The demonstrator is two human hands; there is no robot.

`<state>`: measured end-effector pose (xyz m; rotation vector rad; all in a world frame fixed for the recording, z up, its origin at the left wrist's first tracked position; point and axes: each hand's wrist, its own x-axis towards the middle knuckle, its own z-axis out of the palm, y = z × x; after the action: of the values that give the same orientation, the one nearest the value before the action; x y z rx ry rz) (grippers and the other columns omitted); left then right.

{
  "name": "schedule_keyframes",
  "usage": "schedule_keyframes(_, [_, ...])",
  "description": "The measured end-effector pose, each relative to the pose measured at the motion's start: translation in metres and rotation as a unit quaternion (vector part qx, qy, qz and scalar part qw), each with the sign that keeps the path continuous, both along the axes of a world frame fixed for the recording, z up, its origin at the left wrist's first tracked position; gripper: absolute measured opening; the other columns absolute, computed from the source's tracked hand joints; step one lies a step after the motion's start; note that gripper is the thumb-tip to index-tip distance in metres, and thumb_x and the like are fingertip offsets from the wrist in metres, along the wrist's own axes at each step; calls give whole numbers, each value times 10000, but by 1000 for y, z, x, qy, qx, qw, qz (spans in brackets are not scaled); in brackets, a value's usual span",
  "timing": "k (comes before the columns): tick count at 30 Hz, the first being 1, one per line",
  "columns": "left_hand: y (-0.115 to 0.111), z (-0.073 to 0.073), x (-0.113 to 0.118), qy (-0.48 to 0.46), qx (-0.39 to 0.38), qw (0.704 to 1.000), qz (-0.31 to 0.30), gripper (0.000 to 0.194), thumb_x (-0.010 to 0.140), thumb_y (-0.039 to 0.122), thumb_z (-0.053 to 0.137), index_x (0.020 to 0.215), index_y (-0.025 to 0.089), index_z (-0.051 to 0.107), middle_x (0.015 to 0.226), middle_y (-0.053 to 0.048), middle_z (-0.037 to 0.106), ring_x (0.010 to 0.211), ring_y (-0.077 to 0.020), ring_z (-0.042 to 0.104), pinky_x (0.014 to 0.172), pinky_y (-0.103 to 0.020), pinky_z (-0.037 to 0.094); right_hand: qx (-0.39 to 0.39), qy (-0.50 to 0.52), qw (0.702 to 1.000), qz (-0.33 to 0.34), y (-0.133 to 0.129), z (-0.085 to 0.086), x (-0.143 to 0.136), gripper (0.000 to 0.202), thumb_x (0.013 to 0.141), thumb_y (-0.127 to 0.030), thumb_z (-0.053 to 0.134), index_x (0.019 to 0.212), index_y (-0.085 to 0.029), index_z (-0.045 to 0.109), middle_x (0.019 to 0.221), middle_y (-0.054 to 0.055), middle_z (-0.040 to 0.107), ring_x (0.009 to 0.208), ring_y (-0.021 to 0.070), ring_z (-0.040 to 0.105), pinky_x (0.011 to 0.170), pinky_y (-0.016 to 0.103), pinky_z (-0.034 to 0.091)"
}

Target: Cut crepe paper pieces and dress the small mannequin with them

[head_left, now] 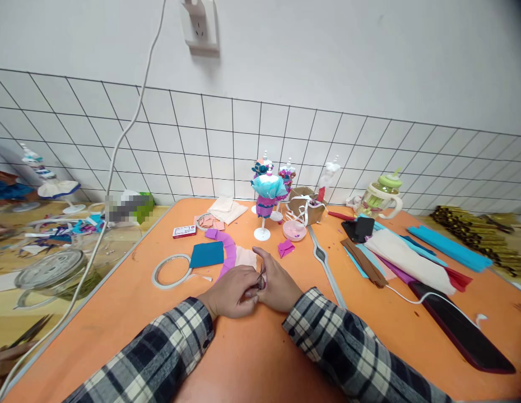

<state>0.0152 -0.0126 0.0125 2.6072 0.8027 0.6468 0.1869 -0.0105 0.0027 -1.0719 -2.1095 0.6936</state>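
My left hand [235, 291] and my right hand [279, 284] meet over the middle of the orange table. Both have bent fingers closed around a small dark item [261, 280], too small and covered to make out. My right index finger points up and away. Just beyond my left hand lie a pale pink paper piece [245, 257] and a curved purple strip [229, 253]. Left of these are a blue paper square [206, 255] and a roll of white tape [171, 271]. A small mannequin [266, 204] in a turquoise and purple paper dress stands behind my hands.
More mannequins [287, 178], a brown bag [307, 210] and a pink dish [294, 230] stand at the back. Paper rolls [412, 263], a dark phone-like slab [466, 330] and a jug [382, 196] are right. A white cable [113, 162] hangs left, near another person's hand [8, 361].
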Motion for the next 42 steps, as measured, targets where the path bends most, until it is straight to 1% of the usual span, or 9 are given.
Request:
schedule_keyframes(5, [2,-3,-2,-1,-14,999,52,201,649,147,488,831,211,545,798,-50,604,746,-218,562,682,-316,441,-7,-64,992,-104,-6,3,0,717,710,-181,659,1373,-275,403,1218,75,624,1047,254,617,890,392,460])
schedule_keyframes(18, [13,-7,-18,-48,-37,992,106,220,813,156,492,1005,189,592,968,-73,670,897,-218,613,808,-335,472,0,-17,999,-44,-9,-3,2,542,811,-173,545,1340,-201,430,1283,104,583,1103,243,582,911,404,474])
schedule_keyframes(23, [4,-6,-8,-94,-75,984,130,353,846,378,603,1144,192,570,1057,-82,683,918,-213,637,809,-313,493,-21,10,998,-56,-13,-2,2,826,751,-118,548,1488,-212,187,1374,128,513,1007,219,614,820,351,501])
schedule_keyframes(28, [-1,-9,3,-79,-81,978,178,206,923,319,477,901,207,649,815,-19,715,711,-163,644,626,-249,457,-38,-25,999,-26,-19,-6,-7,902,730,-106,531,1520,-191,103,1059,102,672,772,211,642,701,326,491])
schedule_keyframes(32, [1,-8,2,-53,-59,972,222,236,893,334,519,751,213,663,701,-9,703,653,-171,622,574,-256,380,-128,11,992,-7,-25,-9,-15,956,753,-153,565,1520,-145,-5,789,24,660,620,181,610,613,301,484])
schedule_keyframes(35, [4,-8,0,-54,-48,965,253,269,906,344,488,732,208,642,676,-6,687,619,-166,605,551,-257,346,-158,51,986,7,-31,-8,-19,1000,760,-159,579,1517,-186,-73,997,69,667,665,159,629,700,330,518])
schedule_keyframes(38, [8,-7,-3,-67,-41,954,291,326,921,330,443,653,193,568,596,-4,631,566,-165,568,531,-261,333,-129,62,989,36,-38,-5,-20,1012,752,-155,603,1523,-262,-43,1430,151,426,727,130,644,837,363,521])
schedule_keyframes(40, [9,-7,-6,-77,-44,950,300,341,929,311,421,630,194,536,575,3,616,558,-160,566,540,-259,354,-80,40,995,32,-39,-4,-19,939,775,-138,577,1528,-273,34,1512,134,318,844,158,652,890,369,505])
schedule_keyframes(42, [9,-7,-7,-85,-48,950,296,342,935,308,414,636,195,536,596,9,631,577,-153,582,566,-254,385,-26,-6,1000,4,-36,-1,-16,787,827,-131,514,1517,-261,158,1454,102,428,1014,211,623,918,378,485])
